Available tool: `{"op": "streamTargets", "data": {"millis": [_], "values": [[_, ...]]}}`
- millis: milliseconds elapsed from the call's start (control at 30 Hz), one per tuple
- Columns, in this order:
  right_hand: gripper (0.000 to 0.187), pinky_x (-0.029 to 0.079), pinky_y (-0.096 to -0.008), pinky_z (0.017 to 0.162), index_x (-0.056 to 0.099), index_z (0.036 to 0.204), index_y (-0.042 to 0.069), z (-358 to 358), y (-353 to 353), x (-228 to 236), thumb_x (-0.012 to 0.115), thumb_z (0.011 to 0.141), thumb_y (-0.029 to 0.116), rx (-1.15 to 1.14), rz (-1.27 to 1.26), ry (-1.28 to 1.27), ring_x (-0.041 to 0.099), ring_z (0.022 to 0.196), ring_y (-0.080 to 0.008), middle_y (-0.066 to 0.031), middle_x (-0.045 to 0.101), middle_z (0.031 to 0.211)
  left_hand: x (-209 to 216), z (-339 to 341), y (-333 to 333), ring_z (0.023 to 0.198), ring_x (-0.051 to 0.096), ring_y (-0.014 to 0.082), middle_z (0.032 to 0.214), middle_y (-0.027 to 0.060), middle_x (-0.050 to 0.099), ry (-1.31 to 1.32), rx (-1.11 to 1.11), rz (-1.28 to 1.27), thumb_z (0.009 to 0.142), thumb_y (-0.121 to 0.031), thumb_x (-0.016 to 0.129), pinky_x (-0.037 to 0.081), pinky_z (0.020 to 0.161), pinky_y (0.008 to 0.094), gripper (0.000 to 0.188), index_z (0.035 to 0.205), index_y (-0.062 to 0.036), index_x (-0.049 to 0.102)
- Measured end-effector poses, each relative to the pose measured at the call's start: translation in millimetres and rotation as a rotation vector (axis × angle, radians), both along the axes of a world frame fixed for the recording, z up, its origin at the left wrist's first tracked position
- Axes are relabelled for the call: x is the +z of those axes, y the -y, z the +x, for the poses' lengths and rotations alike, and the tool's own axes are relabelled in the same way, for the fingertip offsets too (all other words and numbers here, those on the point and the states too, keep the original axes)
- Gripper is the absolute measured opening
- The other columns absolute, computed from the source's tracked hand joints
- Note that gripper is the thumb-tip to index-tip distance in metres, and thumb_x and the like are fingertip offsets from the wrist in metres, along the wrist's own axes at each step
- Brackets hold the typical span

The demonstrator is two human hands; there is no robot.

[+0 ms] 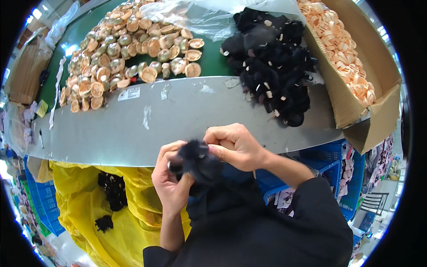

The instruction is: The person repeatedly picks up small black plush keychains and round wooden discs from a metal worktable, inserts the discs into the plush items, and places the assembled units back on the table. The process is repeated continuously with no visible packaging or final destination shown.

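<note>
A small black fuzzy piece (198, 160), blurred in part, is held in front of my body at the table's near edge. My left hand (171, 178) wraps round it from the left, thumb across its lower side. At its upper right, my right hand (235, 147) is closed with thumb and index finger pinched against the piece. Whatever lies between those fingertips is too small to make out. Farther back on the right lies a heap of similar black fuzzy pieces (271, 62), several with pale tabs sticking out.
Many peach and olive half-round shells (118, 51) cover the table's back left. A cardboard box (331, 66) of curled peach strips (342, 49) stands at right. Clear plastic sheeting (195, 18) lies behind. Below the grey tabletop (178, 115) are a yellow bag (80, 200) and blue crates (318, 167).
</note>
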State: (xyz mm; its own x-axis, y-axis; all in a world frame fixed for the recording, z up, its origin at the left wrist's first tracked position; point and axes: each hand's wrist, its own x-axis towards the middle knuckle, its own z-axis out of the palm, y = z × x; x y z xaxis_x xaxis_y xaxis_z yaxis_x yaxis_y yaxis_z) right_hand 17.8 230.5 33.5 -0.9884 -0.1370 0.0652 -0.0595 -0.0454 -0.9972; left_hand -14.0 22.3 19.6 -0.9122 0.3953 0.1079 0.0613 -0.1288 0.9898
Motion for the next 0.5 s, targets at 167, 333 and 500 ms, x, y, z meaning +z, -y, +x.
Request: {"op": "streamTargets", "data": {"millis": [167, 333, 500], "values": [[0.018, 0.046, -0.0249, 0.063, 0.065, 0.096, -0.003, 9, 33, -16, 0.066, 0.098, 0.015, -0.376, 0.044, -0.087, 0.055, 0.069, -0.0094, -0.0053, 0.062, 0.079, 4, 12, 4, 0.094, 0.06, 0.0072, 0.101, -0.0002, 0.065, 0.21, 0.13, 0.076, 0.089, -0.002, 0.071, 0.048, 0.086, 0.0219, 0.024, 0.111, 0.0024, 0.061], [0.019, 0.04, -0.0243, 0.057, 0.064, 0.091, -0.002, 13, 43, -24, 0.068, 0.096, 0.016, -0.265, 0.13, -0.076, 0.048, 0.064, -0.0063, -0.0015, 0.055, 0.073, -19, 14, 13, 0.105, 0.065, 0.0145, 0.117, 0.0077, 0.067, 0.275, 0.093, 0.295, 0.093, -0.012, 0.074, 0.051, 0.095, 0.028, 0.039, 0.124, 0.001, 0.056], [0.018, 0.033, -0.0233, 0.053, 0.062, 0.088, -0.002, 15, 47, -25, 0.068, 0.095, 0.013, -0.272, -0.119, 0.126, 0.039, 0.063, -0.0028, 0.002, 0.049, 0.07, -16, 23, 14, 0.117, 0.064, 0.0242, 0.134, 0.0156, 0.059, 0.541, 0.04, 0.408, 0.099, -0.027, 0.067, 0.052, 0.104, 0.0387, 0.059, 0.142, 0.002, 0.041]]}}
